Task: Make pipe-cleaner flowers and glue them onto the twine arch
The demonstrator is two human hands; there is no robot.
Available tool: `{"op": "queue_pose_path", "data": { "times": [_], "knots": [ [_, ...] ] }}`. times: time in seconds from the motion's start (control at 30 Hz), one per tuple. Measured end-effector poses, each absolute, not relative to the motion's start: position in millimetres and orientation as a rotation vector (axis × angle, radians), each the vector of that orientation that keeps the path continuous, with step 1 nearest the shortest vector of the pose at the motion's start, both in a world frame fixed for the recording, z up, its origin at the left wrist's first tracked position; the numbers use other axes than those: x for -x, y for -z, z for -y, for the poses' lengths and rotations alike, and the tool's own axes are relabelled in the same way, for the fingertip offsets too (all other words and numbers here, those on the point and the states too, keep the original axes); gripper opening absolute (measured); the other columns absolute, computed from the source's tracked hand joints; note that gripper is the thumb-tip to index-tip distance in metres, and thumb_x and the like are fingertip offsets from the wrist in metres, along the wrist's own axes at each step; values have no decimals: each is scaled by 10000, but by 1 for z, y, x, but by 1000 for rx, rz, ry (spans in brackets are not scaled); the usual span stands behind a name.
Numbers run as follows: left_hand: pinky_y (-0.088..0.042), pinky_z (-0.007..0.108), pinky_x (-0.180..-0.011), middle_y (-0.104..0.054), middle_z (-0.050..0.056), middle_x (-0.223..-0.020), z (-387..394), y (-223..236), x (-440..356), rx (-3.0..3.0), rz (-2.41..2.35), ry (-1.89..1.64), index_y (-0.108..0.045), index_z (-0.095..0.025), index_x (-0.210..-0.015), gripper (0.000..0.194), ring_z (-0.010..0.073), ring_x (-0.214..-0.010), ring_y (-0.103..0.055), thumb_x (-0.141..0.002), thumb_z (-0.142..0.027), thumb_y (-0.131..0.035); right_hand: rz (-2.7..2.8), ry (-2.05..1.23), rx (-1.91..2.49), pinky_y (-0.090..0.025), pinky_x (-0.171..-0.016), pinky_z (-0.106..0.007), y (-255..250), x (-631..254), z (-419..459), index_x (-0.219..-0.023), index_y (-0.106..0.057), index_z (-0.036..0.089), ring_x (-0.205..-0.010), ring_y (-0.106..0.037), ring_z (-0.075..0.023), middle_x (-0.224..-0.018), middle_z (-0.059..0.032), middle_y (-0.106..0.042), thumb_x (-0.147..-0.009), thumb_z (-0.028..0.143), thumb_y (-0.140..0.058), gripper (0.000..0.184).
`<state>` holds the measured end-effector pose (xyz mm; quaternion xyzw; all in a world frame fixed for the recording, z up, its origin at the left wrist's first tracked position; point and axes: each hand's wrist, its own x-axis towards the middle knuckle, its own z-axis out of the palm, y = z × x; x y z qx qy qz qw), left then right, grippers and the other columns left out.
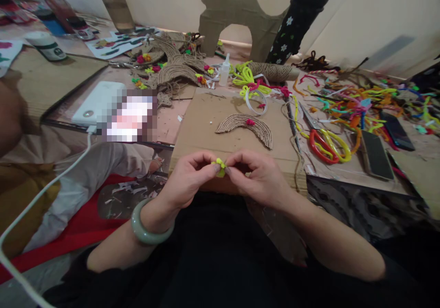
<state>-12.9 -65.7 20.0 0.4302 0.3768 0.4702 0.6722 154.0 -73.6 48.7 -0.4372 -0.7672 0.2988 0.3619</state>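
Observation:
Between the fingertips of both hands is a small yellow knotted cord piece [220, 163], like a little flower. My left hand [192, 175], below a pale green bangle, pinches its left side. From the right, my right hand [256, 175] pinches the other side; the fingers partly cover it. Just beyond my hands, an arched piece of coiled twine [245, 127] with a pink knot [250, 122] on it lies on a cardboard sheet [199, 115]. A white ring of tape [256, 101] stands behind that arch.
Scissors [325, 143] with red and yellow handles lie to the right, beside a phone [376, 154] and many coloured cords [357, 104]. A small glue bottle [224, 71] stands at the back. On the left, a white power bank [99, 101] trails a cable; a person [79, 175] sits there.

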Motion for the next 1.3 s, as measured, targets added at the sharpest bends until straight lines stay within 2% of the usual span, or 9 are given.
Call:
{"op": "queue_pose_path", "data": {
  "times": [0.13,0.3,0.43,0.6,0.77,0.93,1.13,1.2,1.3],
  "knots": [
    [-438,201,-693,-634,6,-821,67,-20,13,-1014,-866,-1100,-671,-160,-642,62,102,-760,-571,-683,-172,-717,1918,-865,1125,-428,-506,-173,-43,-153,73,-772,-632,143,-533,-554,-80,-631,4,-644,-804,144,-567,72],
    [-375,179,-477,-573,-39,-566,67,-24,15,-899,-909,-979,-619,-154,-633,181,61,-488,-475,-619,-249,-772,2152,-536,951,-461,-565,-184,-41,-159,71,-863,-636,154,-624,-604,-93,-738,-25,-688,-850,118,-546,98],
    [-327,160,-422,-537,-47,-481,65,-23,16,-793,-902,-831,-584,-152,-635,277,59,-430,-468,-576,-313,-802,2365,-147,713,-485,-631,-221,-44,-168,69,-957,-629,177,-733,-644,-125,-857,-54,-720,-906,118,-483,166],
    [-334,150,-419,-555,-43,-534,63,-22,17,-734,-792,-733,-600,-141,-639,276,39,-423,-461,-581,-315,-807,2512,215,615,-462,-584,-246,-58,-173,67,-902,-647,153,-662,-640,-129,-847,-61,-740,-958,169,-405,249],
    [-341,145,-416,-556,-46,-535,65,-23,17,-798,-742,-735,-611,-140,-644,257,31,-414,-452,-611,-315,-796,2603,230,675,-427,-565,-251,-64,-172,71,-767,-631,156,-624,-615,-130,-715,-49,-699,-946,144,-379,309],
    [-398,184,-455,-575,-31,-551,69,-21,15,-1234,-826,-938,-618,-157,-686,102,70,-463,-490,-736,-233,-664,2372,-271,1038,-395,-536,-240,-55,-165,79,-764,-597,160,-567,-568,-119,-642,-23,-641,-878,188,-478,167],
    [-480,217,-598,-699,34,-711,63,-14,16,-2435,-759,-1462,-619,-168,-769,107,119,-617,-609,-760,-63,-602,1491,-1673,1279,-303,-377,-173,-44,-156,77,-699,-475,201,-368,-406,-57,-481,77,-461,-763,283,-493,106],
    [-493,222,-632,-710,52,-750,61,-12,16,-2440,-743,-1448,-625,-161,-802,87,128,-663,-630,-783,-79,-603,1247,-1832,1243,-303,-361,-160,-38,-155,76,-708,-477,198,-353,-407,-47,-483,79,-482,-744,343,-550,166],
    [-497,211,-595,-709,47,-771,60,-12,16,-2040,-801,-1266,-644,-161,-844,60,125,-662,-634,-794,-147,-615,1122,-1810,1211,-328,-371,-150,-29,-154,75,-727,-494,190,-375,-444,-43,-517,68,-530,-716,388,-639,246]
  ]
}}
